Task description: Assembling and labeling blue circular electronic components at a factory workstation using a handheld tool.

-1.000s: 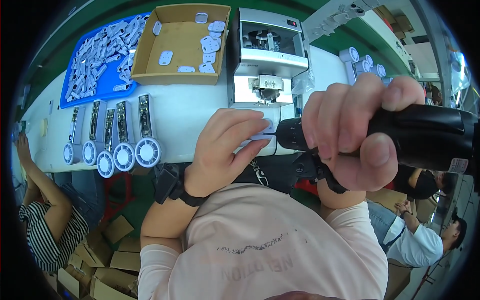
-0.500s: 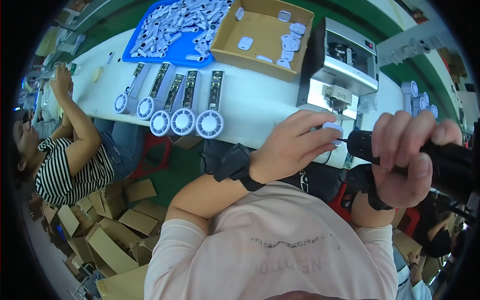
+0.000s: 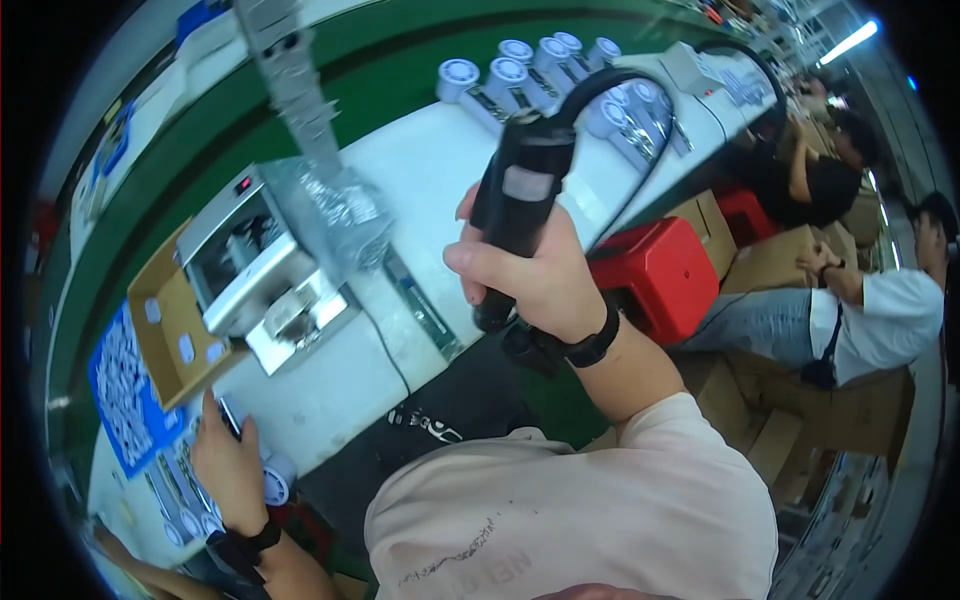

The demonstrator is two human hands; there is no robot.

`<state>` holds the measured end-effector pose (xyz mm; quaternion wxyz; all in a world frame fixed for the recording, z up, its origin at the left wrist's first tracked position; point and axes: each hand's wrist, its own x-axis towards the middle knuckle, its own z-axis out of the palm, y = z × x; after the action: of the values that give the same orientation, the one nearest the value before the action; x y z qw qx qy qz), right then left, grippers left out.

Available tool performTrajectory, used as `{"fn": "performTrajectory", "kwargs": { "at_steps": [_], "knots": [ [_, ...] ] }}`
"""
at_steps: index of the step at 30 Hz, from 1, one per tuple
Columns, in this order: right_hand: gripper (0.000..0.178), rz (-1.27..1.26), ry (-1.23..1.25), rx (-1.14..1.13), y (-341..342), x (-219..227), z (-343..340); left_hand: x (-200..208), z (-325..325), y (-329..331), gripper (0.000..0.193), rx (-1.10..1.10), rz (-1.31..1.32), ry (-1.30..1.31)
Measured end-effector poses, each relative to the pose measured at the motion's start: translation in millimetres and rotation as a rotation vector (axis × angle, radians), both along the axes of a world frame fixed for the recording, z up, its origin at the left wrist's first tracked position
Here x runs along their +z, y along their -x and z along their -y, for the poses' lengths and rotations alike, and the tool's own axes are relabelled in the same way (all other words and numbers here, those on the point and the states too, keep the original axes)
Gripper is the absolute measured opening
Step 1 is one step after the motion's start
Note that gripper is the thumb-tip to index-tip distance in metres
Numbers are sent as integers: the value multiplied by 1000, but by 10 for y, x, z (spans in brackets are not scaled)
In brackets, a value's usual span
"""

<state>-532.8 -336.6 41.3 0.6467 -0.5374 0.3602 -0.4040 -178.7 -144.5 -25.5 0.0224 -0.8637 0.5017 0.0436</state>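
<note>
While the pale shirt (image 3: pixel 570 500) of the wearer fills the near edge, the two hands stand well apart over the white table (image 3: pixel 420 160) and its near side. The left hand (image 3: pixel 226 460), at the near left, reaches over the table edge; its index finger and thumb are spread, with a dark strip visible between them, and whether they press on anything cannot be told. Just beside this hand, on its right, shows the round slotted end of a white unit (image 3: pixel 277 480). On its other side, further white units with round ends (image 3: pixel 185 515) lie in a row.

The right hand (image 3: pixel 520 265), raised nearer the middle, is wrapped around a black power driver (image 3: pixel 522 185), which is tilted, its cabled end upward; a black wristband (image 3: pixel 594 340) encircles the wrist.

Beyond the left hand lie a blue tray (image 3: pixel 165 424), heaped with small white parts, and an open cardboard tray (image 3: pixel 150 350) holding a few white pieces. To their right stands a silver machine (image 3: pixel 240 315), with a clear plastic bag (image 3: pixel 345 215) just beside it. A red stool (image 3: pixel 665 280) stands on the right, past the right hand; farther right, a co-worker in a white top (image 3: pixel 885 325) is near cardboard boxes. Toward the far right of the table stands a group of round-ended units (image 3: pixel 510 75).
</note>
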Motion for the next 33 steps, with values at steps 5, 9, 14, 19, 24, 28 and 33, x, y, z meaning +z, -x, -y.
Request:
{"fn": "performTrajectory", "kwargs": {
  "at_steps": [5,9,14,19,24,28,33],
  "knots": [
    [37,-467,252,-577,1050,-439,428,-221,-10,-219,65,48,-30,41],
    [53,-1090,224,-830,2168,-835,1221,-76,-47,-279,61,189,-29,61],
    [58,-1460,16,-552,2883,-1123,1693,7,-78,-142,59,50,-4,264],
    [61,-953,284,-659,3940,-1612,1767,360,-10,-432,32,7,-123,579],
    [50,-1375,546,-796,2824,-1114,1462,434,446,-984,20,-248,47,193],
    [46,-1200,465,-713,2381,-575,1175,-37,930,-1152,16,-279,79,-30],
    [41,-813,519,-394,1265,187,61,-181,1012,-1144,19,-265,85,-19]
  ]
}}
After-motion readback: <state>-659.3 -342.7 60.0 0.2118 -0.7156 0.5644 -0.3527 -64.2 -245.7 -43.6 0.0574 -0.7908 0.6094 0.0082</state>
